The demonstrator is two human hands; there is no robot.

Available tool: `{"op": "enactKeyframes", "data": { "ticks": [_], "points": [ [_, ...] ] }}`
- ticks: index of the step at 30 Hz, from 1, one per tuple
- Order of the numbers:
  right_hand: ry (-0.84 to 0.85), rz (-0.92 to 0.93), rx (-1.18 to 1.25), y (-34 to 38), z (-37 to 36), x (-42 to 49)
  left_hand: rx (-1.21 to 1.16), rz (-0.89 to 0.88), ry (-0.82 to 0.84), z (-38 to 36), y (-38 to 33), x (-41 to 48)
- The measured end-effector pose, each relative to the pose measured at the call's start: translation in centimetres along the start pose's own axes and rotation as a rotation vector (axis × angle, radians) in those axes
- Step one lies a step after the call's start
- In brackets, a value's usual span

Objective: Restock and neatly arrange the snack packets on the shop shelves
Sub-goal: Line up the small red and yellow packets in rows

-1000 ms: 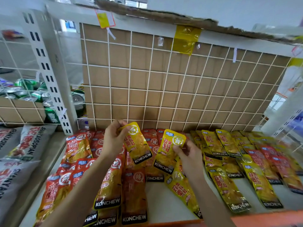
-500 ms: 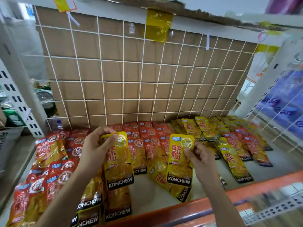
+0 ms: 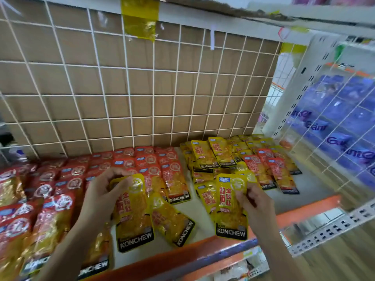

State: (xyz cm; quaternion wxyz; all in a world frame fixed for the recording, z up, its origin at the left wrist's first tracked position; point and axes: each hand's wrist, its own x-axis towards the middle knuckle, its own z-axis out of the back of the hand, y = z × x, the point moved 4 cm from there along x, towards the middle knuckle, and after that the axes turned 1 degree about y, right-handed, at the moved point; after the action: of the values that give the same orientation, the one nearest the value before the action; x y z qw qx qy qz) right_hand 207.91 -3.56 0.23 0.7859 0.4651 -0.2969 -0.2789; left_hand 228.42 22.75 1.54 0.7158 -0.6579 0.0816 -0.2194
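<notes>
**Step in hand:** sort and place, 2 pkts at once.

**Hands**
- My L hand (image 3: 99, 191) pinches the top edge of a yellow foil snack packet w/ black KONCHEW band (image 3: 134, 211). Fingers are curled round its upper corner. The pkt hangs just above the white shelf board (image 3: 189, 207).
- My R hand (image 3: 255, 201) pinches the top-right corner of a second yellow foil packet (image 3: 230, 207), held upright over the orange front lip (image 3: 304, 209).

**Layout rel. to hands**
- Red foil packets (image 3: 40, 199) lie in overlapping rows left of and behind the L hand.
- A yellow stack (image 3: 213, 153) lies behind the R hand, w/ a few red strays (image 3: 280, 175) on it to the right.
- One loose yellow packet (image 3: 172, 222) lies tilted btwn the hands, partly hidden behind the L-hand pkt.

**Judgement:** approx. mid-task. Colours are part-sorted and rows uneven.

**Next move, as I read it**
1. Carry both pkts toward the yellow stack.
2. Lay flat, label up, edges in line w/ neighbours.
3. Release the pinch lightly, one hand at a time. Foil looks slick and will prob. slide.

The strays and the tilted pkt are not yet dealt with.
</notes>
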Motion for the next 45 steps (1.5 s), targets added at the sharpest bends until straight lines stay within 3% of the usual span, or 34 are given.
{"op": "enactKeyframes", "data": {
  "ticks": [13, 17, 23, 28, 45],
  "points": [
    [0.070, -0.072, 0.037, -6.4, 8.4, 5.5, 0.173, -0.033, 0.065, -14.3, -1.1, 0.7],
    [0.111, -0.051, 0.006, -7.8, 9.3, 7.4, 0.210, -0.066, 0.049, -18.3, -1.3, 0.9],
    [0.186, -0.021, -0.049, -9.4, 9.0, 9.6, 0.338, 0.019, 0.098, -23.0, -0.6, 1.0],
    [0.218, -0.030, -0.066, -10.4, 9.2, 10.5, 0.464, 0.113, 0.202, -25.1, -0.1, 1.0],
    [0.136, 0.156, -0.345, -9.5, 9.3, 9.8, 0.894, -0.153, 0.235, -26.2, 0.4, 0.7]
  ]
}}
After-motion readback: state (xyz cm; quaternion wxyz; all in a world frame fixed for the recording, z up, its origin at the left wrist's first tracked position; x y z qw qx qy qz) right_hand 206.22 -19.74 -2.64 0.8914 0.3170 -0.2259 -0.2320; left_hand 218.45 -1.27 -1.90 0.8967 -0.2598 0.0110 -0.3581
